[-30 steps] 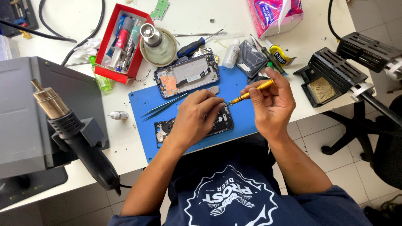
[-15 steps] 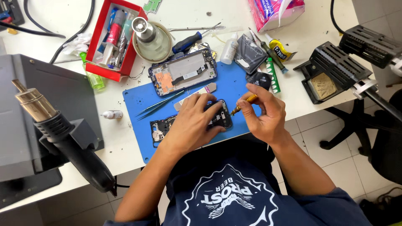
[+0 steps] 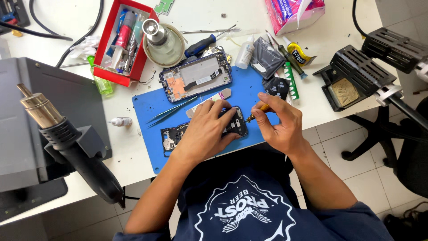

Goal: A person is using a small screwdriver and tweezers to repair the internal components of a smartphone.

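The left hand [image 3: 207, 131] lies flat, fingers spread, on the phone frame [image 3: 234, 125] — the right hand [image 3: 278, 122] pinches a screwdriver [image 3: 256, 112] at its edge, on a blue mat [image 3: 151, 107] over a white table [image 3: 129, 151].

Left hand [image 3: 208, 131] pressing dark phone board [image 3: 178, 134] on blue mat [image 3: 243, 96], right hand [image 3: 278, 122] gripping yellow screwdriver [image 3: 257, 112]

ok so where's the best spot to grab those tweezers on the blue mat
Probably the tweezers at the wider upper-right end near the opened phone, pinching across both arms from above. They lie flat on the blue mat, points toward the left edge, clear of the left hand.
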